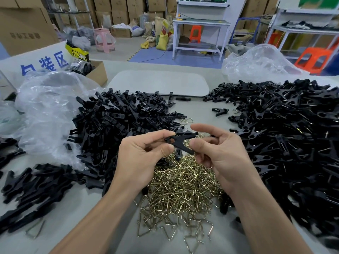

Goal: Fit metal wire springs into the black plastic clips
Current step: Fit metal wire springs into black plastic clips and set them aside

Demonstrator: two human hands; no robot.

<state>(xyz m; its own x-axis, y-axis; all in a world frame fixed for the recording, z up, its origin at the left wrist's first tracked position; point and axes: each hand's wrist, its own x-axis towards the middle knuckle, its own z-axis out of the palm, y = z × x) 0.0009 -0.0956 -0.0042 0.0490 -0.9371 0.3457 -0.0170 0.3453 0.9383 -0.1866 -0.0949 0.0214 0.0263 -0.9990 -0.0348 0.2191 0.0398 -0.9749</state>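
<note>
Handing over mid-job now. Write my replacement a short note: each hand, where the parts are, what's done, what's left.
Left hand: pinches one end of a black clip, held above the spring pile.
Right hand: thumb and fingers hold the clip's other arm.
Whether a spring already sits in this clip cannot be told.
Parts: bare clip halves are heaped on the left.
Done: clips with wire fitted are heaped on the right.
Left: finish this clip, then likely work through the left heap.

Bare left grip [143, 158], bare right grip [220, 156], forearms [102, 217] uncovered as far as seen
</note>
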